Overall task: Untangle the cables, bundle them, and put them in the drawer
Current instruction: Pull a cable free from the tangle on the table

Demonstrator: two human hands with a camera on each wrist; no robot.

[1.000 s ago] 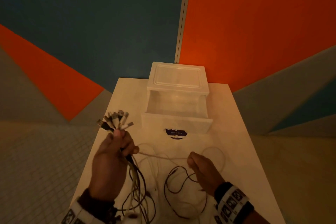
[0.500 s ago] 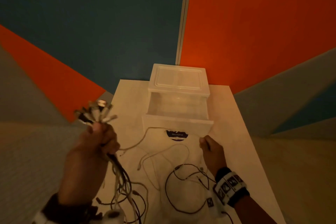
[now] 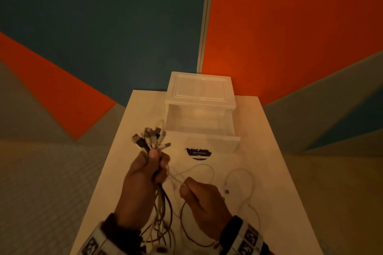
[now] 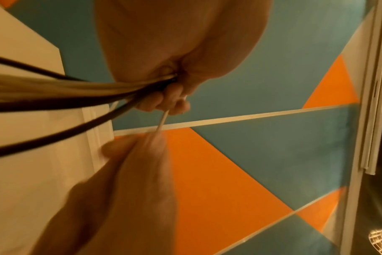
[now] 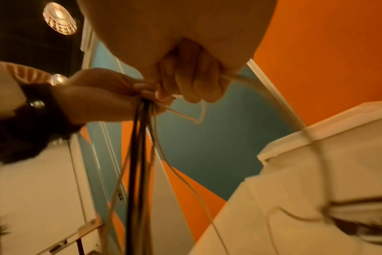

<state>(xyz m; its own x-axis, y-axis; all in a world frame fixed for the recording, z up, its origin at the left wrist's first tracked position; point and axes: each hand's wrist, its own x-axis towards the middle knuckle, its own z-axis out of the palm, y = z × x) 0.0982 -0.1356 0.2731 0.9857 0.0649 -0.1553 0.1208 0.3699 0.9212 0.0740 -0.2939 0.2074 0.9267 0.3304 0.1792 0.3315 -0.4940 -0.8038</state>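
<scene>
Head view: thin round cables (image 3: 163, 211), translucent plastic drawer (image 3: 200, 130)

Office-like room: orange-teal panelled wall (image 3: 290, 27), white table (image 3: 275, 172)

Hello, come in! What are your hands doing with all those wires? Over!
Left hand grips cable bundle, plugs up. Right hand pinches white cable. Drawer open. Loose cables on table.

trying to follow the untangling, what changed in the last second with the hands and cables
The left hand, gripping the bunch of cables by their plug ends, swung out left past the table edge, then came back over the table. The right hand reached up beside the drawer front, then drew back and now pinches a white cable. The drawer stayed open and the left grip held.
</scene>
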